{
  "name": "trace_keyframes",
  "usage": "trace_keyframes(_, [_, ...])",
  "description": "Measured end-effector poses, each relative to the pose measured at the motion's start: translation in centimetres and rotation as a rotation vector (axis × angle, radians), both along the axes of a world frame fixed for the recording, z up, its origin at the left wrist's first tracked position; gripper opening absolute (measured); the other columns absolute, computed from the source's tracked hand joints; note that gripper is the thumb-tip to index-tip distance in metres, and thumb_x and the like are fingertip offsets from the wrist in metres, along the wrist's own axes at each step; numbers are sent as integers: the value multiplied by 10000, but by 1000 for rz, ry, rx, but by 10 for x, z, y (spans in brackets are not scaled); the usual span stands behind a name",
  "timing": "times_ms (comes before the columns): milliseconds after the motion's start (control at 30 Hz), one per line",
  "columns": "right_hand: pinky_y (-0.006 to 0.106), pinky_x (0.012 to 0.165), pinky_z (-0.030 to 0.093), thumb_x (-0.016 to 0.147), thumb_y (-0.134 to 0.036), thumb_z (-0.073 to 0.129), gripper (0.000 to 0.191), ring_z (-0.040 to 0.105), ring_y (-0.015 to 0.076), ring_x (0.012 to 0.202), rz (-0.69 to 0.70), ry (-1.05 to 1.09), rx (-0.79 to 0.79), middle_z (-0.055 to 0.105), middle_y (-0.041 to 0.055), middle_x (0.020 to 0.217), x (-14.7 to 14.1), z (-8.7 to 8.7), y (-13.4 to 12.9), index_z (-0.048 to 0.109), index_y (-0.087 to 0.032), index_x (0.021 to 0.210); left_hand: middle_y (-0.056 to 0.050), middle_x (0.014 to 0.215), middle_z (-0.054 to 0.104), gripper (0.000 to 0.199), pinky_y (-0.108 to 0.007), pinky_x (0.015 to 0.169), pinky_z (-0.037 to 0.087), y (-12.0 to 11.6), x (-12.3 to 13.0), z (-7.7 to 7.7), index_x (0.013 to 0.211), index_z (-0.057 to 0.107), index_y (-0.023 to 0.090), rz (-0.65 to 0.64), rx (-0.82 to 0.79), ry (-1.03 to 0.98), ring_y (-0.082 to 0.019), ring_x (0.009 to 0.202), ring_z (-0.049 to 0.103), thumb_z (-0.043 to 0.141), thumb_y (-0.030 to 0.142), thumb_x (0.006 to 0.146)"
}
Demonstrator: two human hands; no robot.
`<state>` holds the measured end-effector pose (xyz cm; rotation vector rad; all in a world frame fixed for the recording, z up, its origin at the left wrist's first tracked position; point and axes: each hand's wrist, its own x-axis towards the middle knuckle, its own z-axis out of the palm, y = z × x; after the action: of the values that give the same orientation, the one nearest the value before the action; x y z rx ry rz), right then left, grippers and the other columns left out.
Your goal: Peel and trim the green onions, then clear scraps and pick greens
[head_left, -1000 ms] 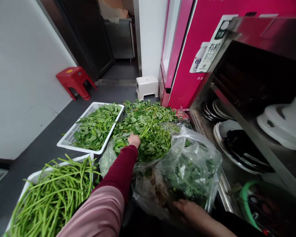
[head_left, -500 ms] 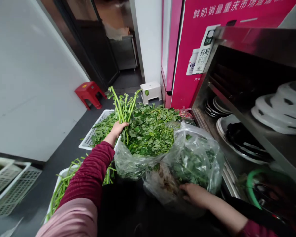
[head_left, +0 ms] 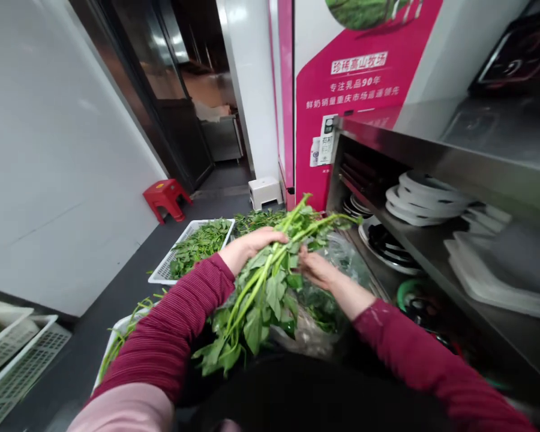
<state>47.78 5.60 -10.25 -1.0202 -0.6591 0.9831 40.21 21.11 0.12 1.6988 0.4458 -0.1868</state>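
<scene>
A bunch of leafy green stems (head_left: 270, 270) lies slantwise in my left hand (head_left: 258, 240), which is closed round it. Its cut stem ends point up and to the right, and the leaves hang down towards me. Close on the right side of the bunch is my right hand (head_left: 318, 270), its fingers curled in against the leaves; what they pinch is hidden. Below and behind it sits a clear plastic bag (head_left: 342, 258) with dark greens inside. Beyond the bunch, a heap of loose greens (head_left: 256, 222) shows in part.
A white basket (head_left: 162, 271) of leaves stands on the left, with a white container (head_left: 104, 360) of stems nearer me. Stools, one red (head_left: 166, 195) and one white (head_left: 265, 191), are farther back. A steel shelf (head_left: 414, 246) with stacked plates (head_left: 425, 198) borders the right.
My left hand has brought the bunch nearer, tipping it so the leaves hang towards me. My right hand has risen from the plastic bag to the bunch. The view has tilted up.
</scene>
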Motion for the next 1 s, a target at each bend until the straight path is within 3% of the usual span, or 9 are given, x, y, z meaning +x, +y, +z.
trace_keyframes(67, [433, 880, 461, 577, -445, 748, 511, 556, 290, 1083, 104, 219, 1, 644, 127, 1078, -19, 0, 1, 631, -147, 975, -91, 780, 669, 260, -362, 748, 492, -29, 5, -18, 733, 638, 112, -22, 307, -56, -233, 763, 626, 629, 352, 635])
trace_keyframes(167, [415, 841, 492, 573, -357, 777, 430, 616, 271, 980, 21, 415, 45, 691, 92, 933, -41, -13, -9, 627, -152, 920, -137, 1053, 617, 440, -366, 911, 407, -50, -8, -43, 893, 635, 107, 99, 725, -197, -275, 1030, 545, 633, 474, 651])
trace_keyframes(267, [393, 805, 518, 629, -329, 752, 349, 642, 250, 916, -110, 510, 19, 701, 79, 858, -50, -23, -20, 620, -153, 899, -152, 1134, 578, 593, -356, 913, 398, -63, -43, -63, 1078, 566, 108, 209, 700, -123, -268, 1072, 525, 542, 576, 715])
trace_keyframes(367, [375, 772, 536, 667, -330, 729, 282, 657, 243, 861, -227, 563, -51, 701, 88, 799, -52, -24, -21, 624, -135, 841, -151, 1096, 596, 710, -350, 848, 433, -85, -79, -81, 1129, 514, 118, 191, 648, 6, -278, 1004, 563, 656, 577, 607])
trace_keyframes(500, [351, 751, 542, 662, -318, 731, 245, 662, 229, 822, -263, 554, -71, 701, 87, 779, -56, -25, -21, 634, -130, 784, -179, 1109, 582, 744, -392, 843, 428, -106, -93, -99, 1124, 495, 100, 229, 764, 115, -316, 1000, 560, 747, 442, 514])
trace_keyframes(567, [352, 745, 538, 611, -287, 764, 250, 664, 230, 800, -154, 494, -72, 702, 84, 772, -54, -29, -25, 641, -128, 760, -142, 1042, 623, 645, -382, 824, 443, -102, -90, -104, 1097, 520, 109, 222, 588, 95, -289, 950, 585, 729, 364, 543])
trace_keyframes(733, [373, 767, 513, 482, -185, 802, 345, 663, 231, 768, 114, 269, -110, 706, 83, 796, -37, -43, -44, 667, -107, 790, -63, 796, 695, 430, -355, 747, 497, -68, -93, -107, 948, 623, 124, 122, -272, 46, -210, 726, 642, 705, 198, 532])
trace_keyframes(833, [373, 781, 501, 467, -175, 788, 383, 661, 220, 764, 142, 204, -145, 708, 75, 817, -31, -51, -48, 676, -110, 828, -56, 755, 705, 360, -353, 727, 510, -59, -97, -107, 880, 651, 137, 171, -398, 74, -205, 690, 647, 703, 154, 524])
trace_keyframes(1000, [391, 788, 493, 511, -225, 753, 326, 661, 233, 755, 45, 227, -197, 703, 71, 737, -35, -60, -43, 680, -116, 810, -57, 746, 709, 339, -351, 699, 519, -70, -92, -115, 893, 656, 139, 223, -506, 119, -213, 666, 652, 655, 112, 556])
